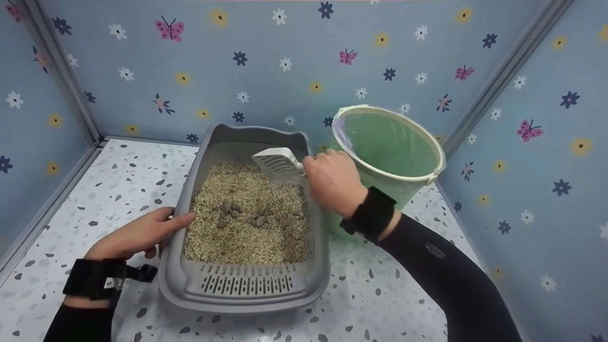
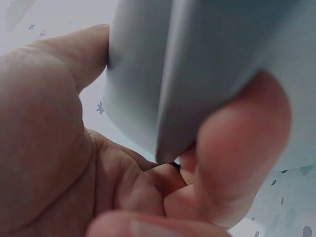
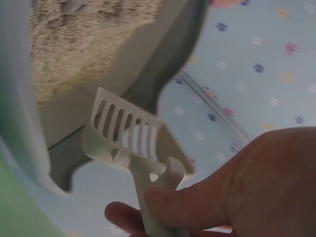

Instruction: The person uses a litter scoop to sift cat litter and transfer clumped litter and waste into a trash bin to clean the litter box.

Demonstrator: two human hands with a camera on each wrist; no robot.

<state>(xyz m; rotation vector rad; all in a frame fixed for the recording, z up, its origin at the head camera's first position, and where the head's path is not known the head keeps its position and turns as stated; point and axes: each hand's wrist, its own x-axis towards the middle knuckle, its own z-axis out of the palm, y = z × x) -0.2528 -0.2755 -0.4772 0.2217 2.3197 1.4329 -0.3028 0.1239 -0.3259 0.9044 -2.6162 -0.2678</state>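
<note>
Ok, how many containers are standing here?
2: the grey plastic litter tray, gripped by the left hand, and the cream-rimmed round green bucket to its right.

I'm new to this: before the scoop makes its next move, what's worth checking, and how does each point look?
1. Scoop held firmly: ok, the right hand grips its handle.
2. Tray steadied: ok, the left hand grips its side.
3. Scoop free of clumps: ok, none show in it.
4. Litter free of dark clumps: not ok, several lie there.
5. Bucket uncovered: ok, its mouth is open.
6. Bucket empty: cannot tell, bottom hidden.
</note>
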